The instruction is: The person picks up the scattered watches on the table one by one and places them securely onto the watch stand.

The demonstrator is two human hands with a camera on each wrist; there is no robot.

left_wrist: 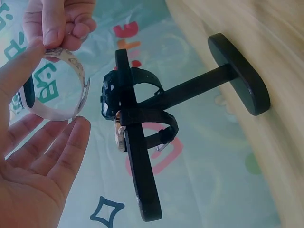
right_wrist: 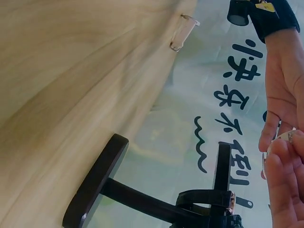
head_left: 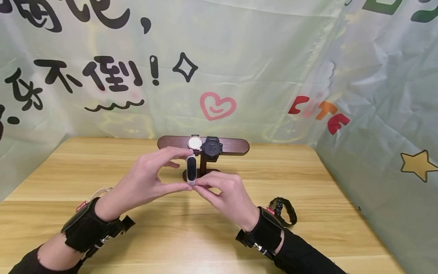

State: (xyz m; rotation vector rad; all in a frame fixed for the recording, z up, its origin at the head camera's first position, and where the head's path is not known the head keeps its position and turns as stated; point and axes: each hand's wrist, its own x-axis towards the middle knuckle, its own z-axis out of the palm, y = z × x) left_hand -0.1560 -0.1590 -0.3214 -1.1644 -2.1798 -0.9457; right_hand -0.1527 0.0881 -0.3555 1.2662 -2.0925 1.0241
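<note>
A fitness band (head_left: 191,169) with a black oval screen and white strap is held upright between both hands, in front of a dark wooden watch stand (head_left: 236,146). My left hand (head_left: 145,177) grips it between fingers at the upper end and thumb at the lower end. With thumb and fingers, my right hand (head_left: 224,192) pinches the strap at its lower end. In the left wrist view the patterned strap (left_wrist: 76,64) curves into a loop. Round the stand's bar sit a round light-faced watch (head_left: 195,143) and a chunky black watch (head_left: 212,148).
Right of the stand, partly behind my right wrist, a black watch (head_left: 291,213) lies on the wooden table (head_left: 184,243). A light-strapped watch (head_left: 99,193) lies behind my left wrist. A printed cloth (head_left: 267,57) hangs along the table's back and right sides.
</note>
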